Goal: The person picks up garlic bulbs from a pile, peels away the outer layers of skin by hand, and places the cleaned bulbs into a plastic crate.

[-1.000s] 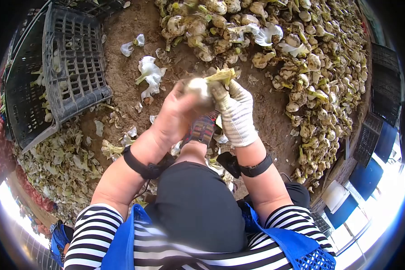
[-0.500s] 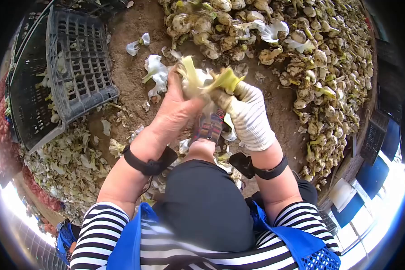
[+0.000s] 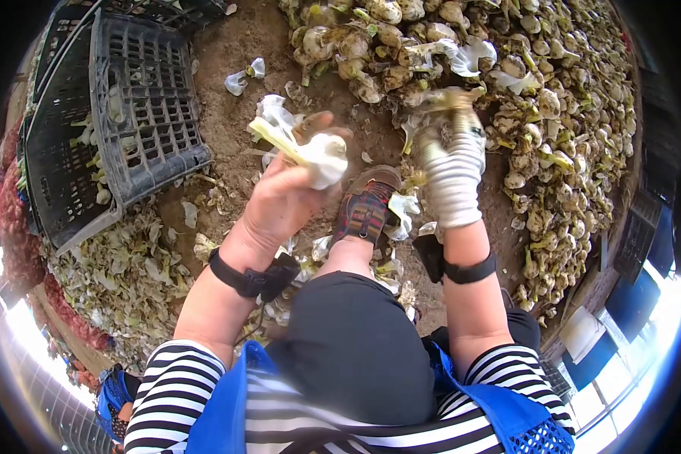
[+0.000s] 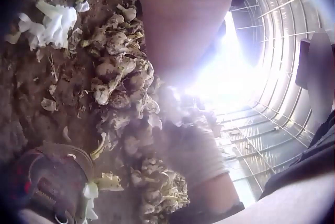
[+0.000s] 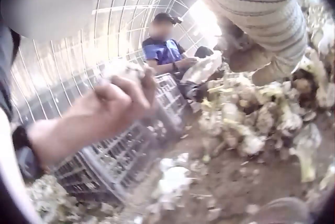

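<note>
A white garlic bulb [image 3: 327, 160] with a pale yellow-green stem [image 3: 274, 138] is in my bare left hand [image 3: 286, 193], gripped between thumb and fingers in the head view. To the right, apart from it, my gloved right hand [image 3: 454, 170] is raised near the heap of unpeeled garlic [image 3: 556, 144]. Its glove is white knit with brown-stained fingers, and motion blurs the fingertips; I cannot tell whether they hold anything. Just left of the glove is a strip of yellowish peel [image 3: 409, 135]. The right wrist view shows the glove's fingers [image 5: 254, 62] curved over the garlic.
A black plastic crate [image 3: 147, 106] lies tilted at left, above a pile of pale peelings [image 3: 121, 284]. White husks [image 3: 276, 113] are scattered on the dirt floor around my shoe [image 3: 363, 208]. Another person [image 5: 165, 51] sits beyond the crates in the right wrist view.
The hands worked together at the bulb, the right pulling at its yellowish outer leaves. Now they have parted: the left holds the whiter bulb, the right has swung away to the right.
</note>
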The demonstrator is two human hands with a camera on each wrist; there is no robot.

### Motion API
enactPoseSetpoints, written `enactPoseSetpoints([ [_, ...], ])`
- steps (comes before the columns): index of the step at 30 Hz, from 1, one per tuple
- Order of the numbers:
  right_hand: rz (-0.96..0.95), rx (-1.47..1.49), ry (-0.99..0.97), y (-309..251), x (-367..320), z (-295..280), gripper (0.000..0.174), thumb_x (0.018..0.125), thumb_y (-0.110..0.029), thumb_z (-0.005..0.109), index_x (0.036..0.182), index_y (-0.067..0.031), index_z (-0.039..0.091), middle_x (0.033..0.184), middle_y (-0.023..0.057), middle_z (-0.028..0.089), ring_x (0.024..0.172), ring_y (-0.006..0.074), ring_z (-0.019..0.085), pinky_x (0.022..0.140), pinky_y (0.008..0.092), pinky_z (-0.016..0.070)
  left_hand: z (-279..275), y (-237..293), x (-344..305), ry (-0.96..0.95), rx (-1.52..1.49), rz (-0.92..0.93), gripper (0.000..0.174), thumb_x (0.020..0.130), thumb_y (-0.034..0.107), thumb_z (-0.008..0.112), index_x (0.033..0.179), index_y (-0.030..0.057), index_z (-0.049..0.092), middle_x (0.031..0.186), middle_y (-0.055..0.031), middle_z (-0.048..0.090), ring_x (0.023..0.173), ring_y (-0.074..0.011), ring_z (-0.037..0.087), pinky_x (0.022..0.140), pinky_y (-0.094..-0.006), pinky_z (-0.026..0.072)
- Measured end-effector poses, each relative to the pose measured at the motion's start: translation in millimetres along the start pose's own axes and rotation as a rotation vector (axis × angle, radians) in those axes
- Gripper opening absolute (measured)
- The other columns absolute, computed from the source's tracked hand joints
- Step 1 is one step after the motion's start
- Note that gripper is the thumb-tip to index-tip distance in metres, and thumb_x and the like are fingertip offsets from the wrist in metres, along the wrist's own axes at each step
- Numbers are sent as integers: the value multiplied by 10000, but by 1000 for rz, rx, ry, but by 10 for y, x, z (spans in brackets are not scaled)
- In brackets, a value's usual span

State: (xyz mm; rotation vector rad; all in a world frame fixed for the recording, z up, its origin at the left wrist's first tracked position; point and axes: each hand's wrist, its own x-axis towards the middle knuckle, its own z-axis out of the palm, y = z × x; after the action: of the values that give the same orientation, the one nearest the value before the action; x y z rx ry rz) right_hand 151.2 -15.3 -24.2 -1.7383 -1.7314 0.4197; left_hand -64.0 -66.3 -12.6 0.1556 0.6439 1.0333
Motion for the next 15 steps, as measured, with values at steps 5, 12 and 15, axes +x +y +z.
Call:
enactPoseSetpoints([
  [5, -132, 174, -395, -565, -175, -169, 203, 696, -278, 697, 838, -138, 663, 641, 71, 602, 659, 253, 583, 774, 401, 433, -7, -103, 98, -39, 722, 318, 597, 714, 16, 690, 1186, 104, 336, 1206, -85, 475, 1101, -164, 479, 940, -337, 417],
  [12, 662, 930, -666, -458, -119, -100, 148, 737, -91, 622, 837, 18, 623, 737, 10, 609, 663, 46, 507, 572, 228, 439, 51, -73, 49, -116, 614, 247, 529, 726, 62, 674, 1169, 68, 385, 1253, -120, 466, 1128, -204, 489, 963, -342, 407],
  [15, 678, 1108, -679, -482, -187, -105, 187, 748, -93, 616, 897, 20, 623, 793, 8, 619, 698, 46, 516, 600, 227, 441, 145, -132, 40, -41, 209, 132, 424, 821, 233, 612, 1173, 50, 465, 1161, -130, 546, 1093, -218, 528, 960, -357, 417],
])
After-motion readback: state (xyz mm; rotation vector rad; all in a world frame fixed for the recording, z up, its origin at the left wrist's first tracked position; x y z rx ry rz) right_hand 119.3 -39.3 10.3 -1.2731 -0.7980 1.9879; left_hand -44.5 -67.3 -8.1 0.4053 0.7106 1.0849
